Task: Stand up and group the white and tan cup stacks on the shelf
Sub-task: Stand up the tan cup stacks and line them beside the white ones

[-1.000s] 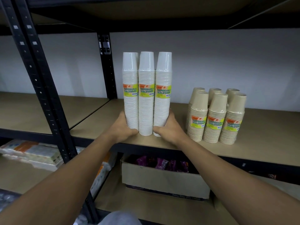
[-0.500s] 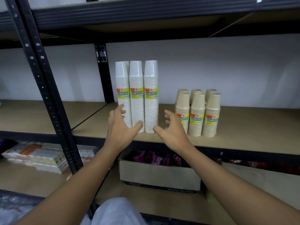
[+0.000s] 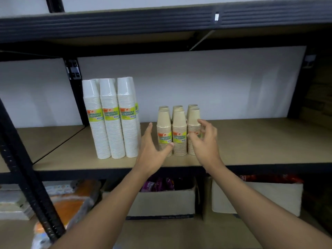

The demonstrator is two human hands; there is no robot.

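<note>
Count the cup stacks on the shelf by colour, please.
White cup stacks: at least 4, three in front and more partly hidden behind.
Tan cup stacks: 6, three in front, three behind.
Total: at least 10, all upright.

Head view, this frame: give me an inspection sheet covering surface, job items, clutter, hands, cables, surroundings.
Surface: tan shelf, bare to the right of the stacks.
Job items: white stacks upright, grouped at left; tan stacks upright in two rows, standing apart from the white.
Clutter: nothing seen on this shelf.
Hands: left hand open at the tan group's left side; right hand open, fingers curled at its right side; neither is gripping.
Cables: nothing seen.
Surroundings: black frame, white wall behind, boxes of packets on the shelf below.
</note>
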